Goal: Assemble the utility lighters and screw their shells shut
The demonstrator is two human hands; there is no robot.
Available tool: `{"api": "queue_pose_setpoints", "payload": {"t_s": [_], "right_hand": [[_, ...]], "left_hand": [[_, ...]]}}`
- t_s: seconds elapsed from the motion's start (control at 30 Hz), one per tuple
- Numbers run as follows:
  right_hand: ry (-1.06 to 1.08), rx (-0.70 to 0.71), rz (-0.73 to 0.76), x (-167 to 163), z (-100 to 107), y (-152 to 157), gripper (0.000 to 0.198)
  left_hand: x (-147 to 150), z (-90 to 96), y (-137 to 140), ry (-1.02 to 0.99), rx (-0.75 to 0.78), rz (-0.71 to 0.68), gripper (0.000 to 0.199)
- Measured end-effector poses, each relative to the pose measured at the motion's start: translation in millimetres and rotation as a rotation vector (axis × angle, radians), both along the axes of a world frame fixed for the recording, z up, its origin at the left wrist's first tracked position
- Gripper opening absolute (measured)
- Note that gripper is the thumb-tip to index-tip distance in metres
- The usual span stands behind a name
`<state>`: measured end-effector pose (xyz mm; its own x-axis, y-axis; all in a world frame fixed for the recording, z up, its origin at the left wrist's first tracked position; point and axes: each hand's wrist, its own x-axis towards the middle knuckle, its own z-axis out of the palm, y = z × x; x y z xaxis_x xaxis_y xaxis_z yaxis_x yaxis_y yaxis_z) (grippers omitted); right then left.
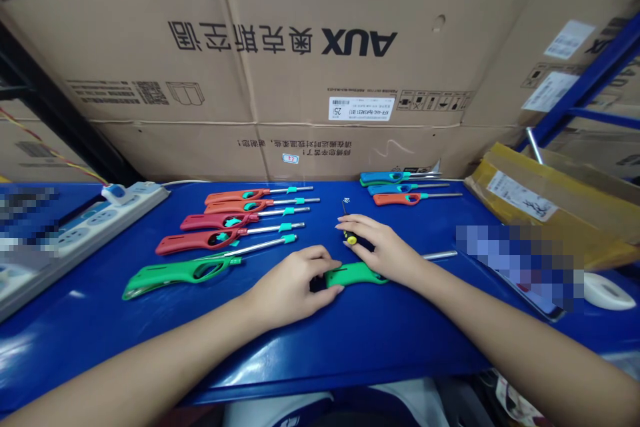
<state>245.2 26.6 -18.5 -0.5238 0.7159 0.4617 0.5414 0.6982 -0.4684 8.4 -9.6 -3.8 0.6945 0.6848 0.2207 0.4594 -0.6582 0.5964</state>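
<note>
A green gas lighter [353, 273] lies flat on the blue table in front of me, its metal tube pointing right. My left hand [300, 283] has thumb and fingers closed around the left end of its handle. My right hand [383, 247] hides the lighter's middle and holds a small screwdriver [351, 238] with a yellow and black handle. The screwdriver's thin shaft points away from me, towards a tiny pale coiled piece [347, 200] whose exact kind I cannot make out. Nearest on the left lies another green lighter [175, 273].
Red lighters [197, 240] and orange lighters [233, 202] lie in a row at left. Blue lighters [387, 189] and an orange one sit back right. A power strip [85, 233] runs along the left; an open carton [545, 207], phone [520, 273] and white object [607, 291] stand right.
</note>
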Motion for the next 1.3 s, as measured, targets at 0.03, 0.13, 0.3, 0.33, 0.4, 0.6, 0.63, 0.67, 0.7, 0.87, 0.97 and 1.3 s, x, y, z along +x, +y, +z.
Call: {"api": "queue_pose_setpoints", "payload": {"t_s": [0.03,0.13,0.3,0.33,0.4,0.6,0.63,0.67,0.7,0.87,0.97,1.3], "right_hand": [[0.002,0.003,-0.001,0,0,0,0.036],[0.010,0.016,-0.005,1,-1,1,0.036],[0.027,0.037,-0.008,0,1,1,0.035],[0.035,0.047,-0.008,-1,3,0,0.034],[0.071,0.091,-0.012,-2,8,-3,0.032],[0.318,0.223,-0.153,-1,25,-10,0.027],[0.381,0.194,-0.177,-1,27,-10,0.025],[0.449,0.151,-0.194,0,28,-10,0.024],[0.518,0.105,-0.202,0,29,-9,0.023],[0.786,-0.025,-0.212,2,33,-5,0.021],[0.926,-0.110,-0.232,4,35,-3,0.027],[1.167,-0.417,-0.103,-1,39,-6,0.035]], "left_hand": [[0,-0.2,0,-0.001,0.002,0.001,0.035],[-1,-1.3,0,-0.002,0.010,0.003,0.035],[-1,-1.4,-1,-0.009,0.029,-0.004,0.035],[-1,-1.3,-1,-0.013,0.030,-0.006,0.034],[0,-1.8,-1,-0.031,0.021,-0.002,0.034],[3,-8.0,-1,-0.116,-0.029,0.024,0.033],[4,-9.0,0,-0.129,-0.030,0.028,0.033],[4,-9.7,0,-0.141,-0.033,0.032,0.033],[4,-10.1,0,-0.150,-0.036,0.036,0.033],[6,-8.3,-1,-0.180,-0.074,0.064,0.032],[8,-8.0,-1,-0.215,-0.116,0.071,0.031],[10,-6.7,4,-0.443,-0.417,0.257,0.036]]}}
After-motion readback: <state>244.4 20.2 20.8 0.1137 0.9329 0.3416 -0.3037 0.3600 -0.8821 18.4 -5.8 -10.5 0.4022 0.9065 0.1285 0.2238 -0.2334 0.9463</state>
